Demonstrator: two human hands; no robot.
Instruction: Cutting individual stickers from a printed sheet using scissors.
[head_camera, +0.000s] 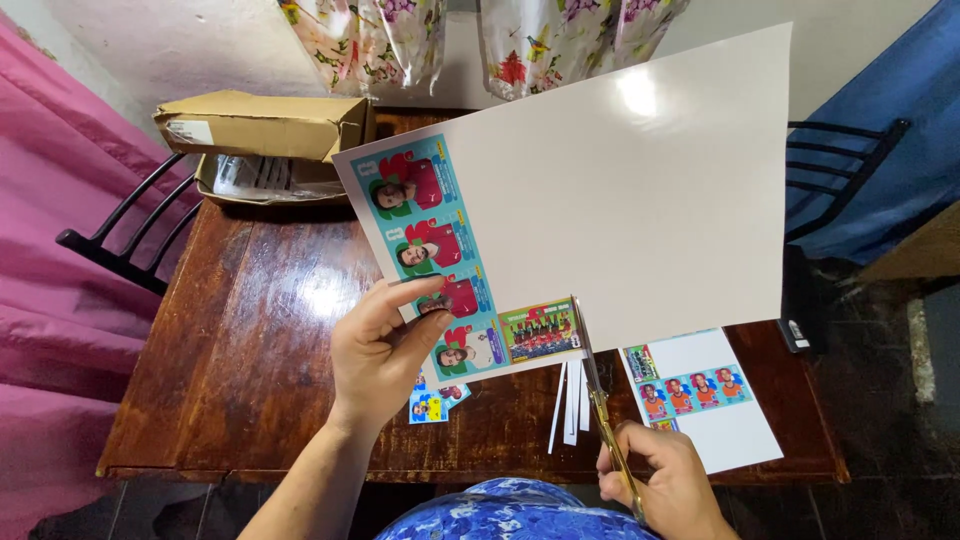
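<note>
My left hand (385, 350) pinches the lower left corner of a large glossy white sheet (620, 190) and holds it up over the table. Colourful printed stickers (440, 250) run down its left edge and along the bottom. My right hand (665, 480) grips gold-handled scissors (600, 395), whose blades point up into the sheet's bottom edge just right of the bottom sticker. Thin white paper strips (570, 400) hang or lie just below the cut. Small cut stickers (432, 402) lie on the table under my left hand.
On the brown wooden table (250, 340), a second sticker sheet (700, 400) lies at the right, and a cardboard box (260, 125) rests on a tray at the far left. Black chairs (130, 235) stand at both sides. Pink fabric hangs on the left, blue on the right.
</note>
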